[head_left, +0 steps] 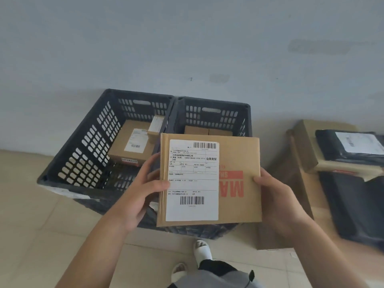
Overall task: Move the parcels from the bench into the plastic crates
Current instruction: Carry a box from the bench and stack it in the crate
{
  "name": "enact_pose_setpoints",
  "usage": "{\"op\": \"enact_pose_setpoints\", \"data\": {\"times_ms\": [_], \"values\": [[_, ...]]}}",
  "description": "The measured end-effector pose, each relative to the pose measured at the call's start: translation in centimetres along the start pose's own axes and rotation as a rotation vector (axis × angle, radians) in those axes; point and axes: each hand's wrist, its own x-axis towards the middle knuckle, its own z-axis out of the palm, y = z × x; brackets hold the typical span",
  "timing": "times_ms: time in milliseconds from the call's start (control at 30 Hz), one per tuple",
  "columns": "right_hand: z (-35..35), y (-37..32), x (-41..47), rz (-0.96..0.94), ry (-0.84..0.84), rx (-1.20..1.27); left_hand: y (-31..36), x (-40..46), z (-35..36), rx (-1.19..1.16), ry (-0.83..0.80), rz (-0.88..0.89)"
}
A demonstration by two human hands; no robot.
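Head view:
Parcel: a flat brown cardboard mailer with a white label and red print, held up over the crates.
Left hand: grips the mailer's left edge, thumb on the label.
Right hand: grips the mailer's right edge, thumb on top.
Left crate: dark plastic, on the floor, holding a labelled box with a smaller box leaning on it.
Right crate: touching the left one, with brown parcels inside.
Bench side: stacked brown and black parcels at the right.

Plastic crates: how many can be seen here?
2. The left crate and the right crate stand side by side against the wall; the held parcel hides much of the right one.
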Motion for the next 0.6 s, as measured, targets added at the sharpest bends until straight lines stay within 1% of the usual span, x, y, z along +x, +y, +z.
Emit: {"op": "enact_pose_setpoints", "data": {"times_ms": [100, 167, 267, 367, 433, 500, 600], "values": [[-1.5, -0.8, 1.8, -0.052, 0.028, 0.015, 1.9, 2.0, 1.4, 0.08, -0.044, -0.006], [-2.2, -1.2, 3.3, -0.084, 0.072, -0.036, 3.0, 3.3, 2.0, 0.169, -0.062, -0.008], [-3.4, -1.0, 5.5, -0.116, 0.095, -0.107, 3.8, 5.3, 3.1, 0.185, -0.005, -0.025], [-4.0, -0.5, 6.9, -0.054, 0.043, -0.109, 3.5, 6.9, 4.4, 0.12, 0.102, -0.079], [-4.1, -0.1, 7.5, -0.003, 0.026, -0.11, 2.8, 7.8, 5.0, 0.126, 0.136, -0.122], [-4.2, 0.5, 8.1, 0.034, 0.048, -0.136, 1.8, 8.8, 5.0, 0.125, 0.144, -0.171], [-3.9, 1.1, 8.7, 0.099, 0.094, -0.136, 0.2, 10.2, 5.0, 0.188, 0.168, -0.233]]}}
